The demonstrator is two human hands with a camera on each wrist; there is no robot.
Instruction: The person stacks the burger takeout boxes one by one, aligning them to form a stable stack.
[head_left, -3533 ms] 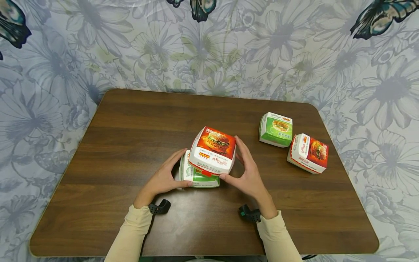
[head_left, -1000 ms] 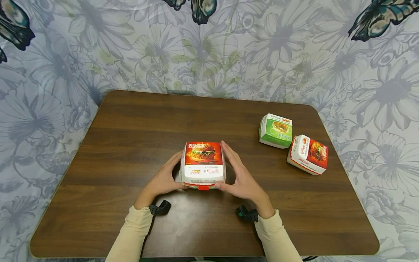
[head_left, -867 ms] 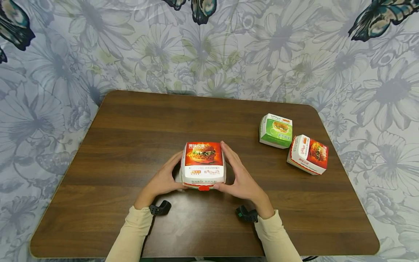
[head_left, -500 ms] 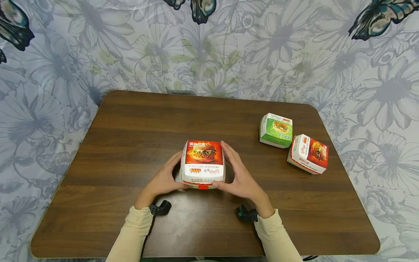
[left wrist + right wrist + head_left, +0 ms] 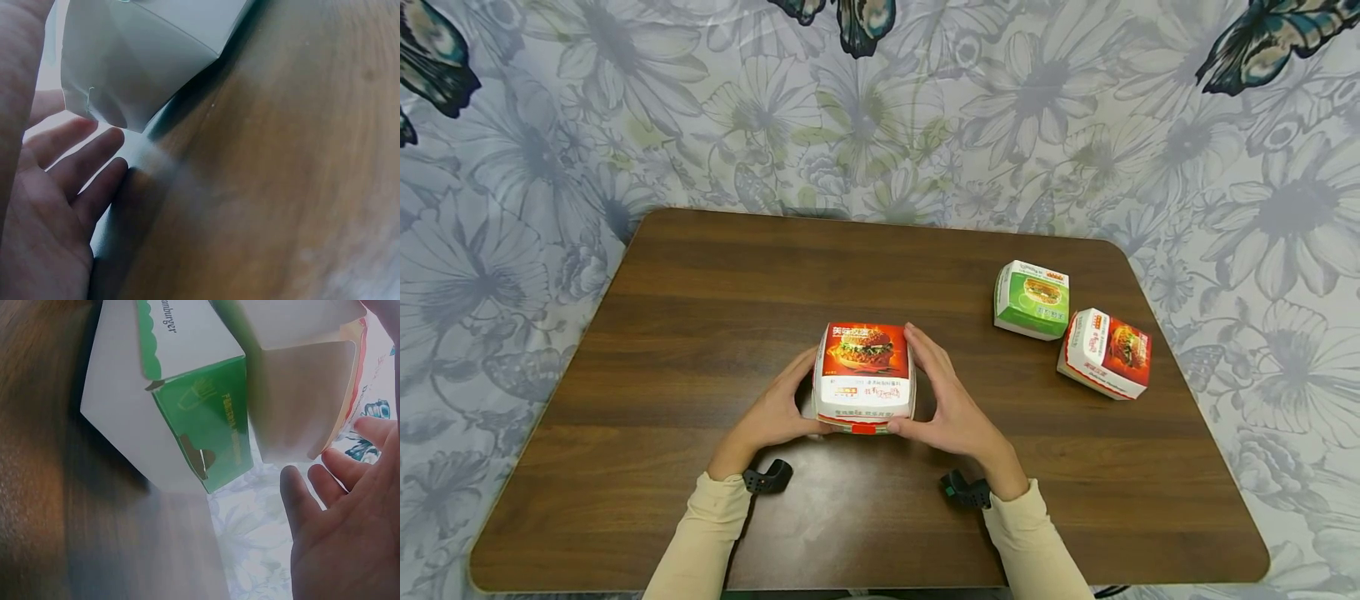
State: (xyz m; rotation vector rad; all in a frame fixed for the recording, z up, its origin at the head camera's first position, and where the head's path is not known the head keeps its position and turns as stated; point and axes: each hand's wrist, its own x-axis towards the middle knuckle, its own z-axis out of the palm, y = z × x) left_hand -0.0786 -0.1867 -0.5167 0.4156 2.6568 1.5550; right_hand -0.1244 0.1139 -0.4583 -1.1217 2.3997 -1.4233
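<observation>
A red-and-white hamburger box point(image 5: 865, 375) sits over a green-and-white hamburger box point(image 5: 219, 406) in the middle of the table. From the head the lower box is almost wholly covered; the right wrist view shows its green printed side. My right hand point(image 5: 955, 412) holds the red box at its right side, thumb at the front and fingers towards the back. On the opposite side my left hand point(image 5: 778, 408) holds the green box, its thumb at the front left corner. In the left wrist view a pale box wall point(image 5: 137, 62) is near the fingertips.
Another green hamburger box point(image 5: 1037, 300) and another red one point(image 5: 1105, 354) stand close together at the right rear of the brown wooden table point(image 5: 715, 275). Behind is a flowered cloth point(image 5: 880, 133) with butterflies. Each wrist carries a black strap device.
The red box was tilted and further to the right and back; my right hand has brought it left and down, squarely over the green one. During the last second hardly anything moves.
</observation>
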